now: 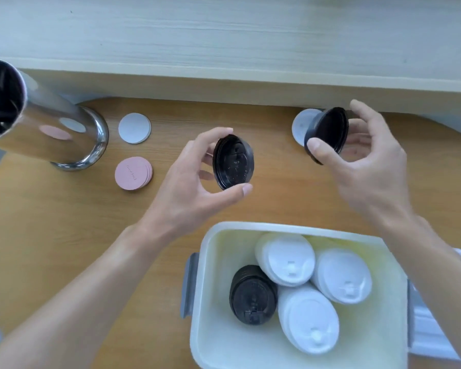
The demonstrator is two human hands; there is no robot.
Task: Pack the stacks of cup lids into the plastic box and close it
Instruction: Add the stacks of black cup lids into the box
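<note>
Head view, left hand (197, 179): your fingers pinch a black lid stack (233, 162) by its rim above the bench (64, 235); it can fan apart.
Right hand (362, 155): grasps another black stack (328, 134); same risk.
Plastic box (210, 288): open, crowded; tilted white stacks (288, 259) may block seating.

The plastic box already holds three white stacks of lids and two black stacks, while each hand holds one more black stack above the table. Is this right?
Not quite. The head view shows the plastic box holding three white stacks but only one black stack. The left hand and right hand do each hold a black stack.
</note>
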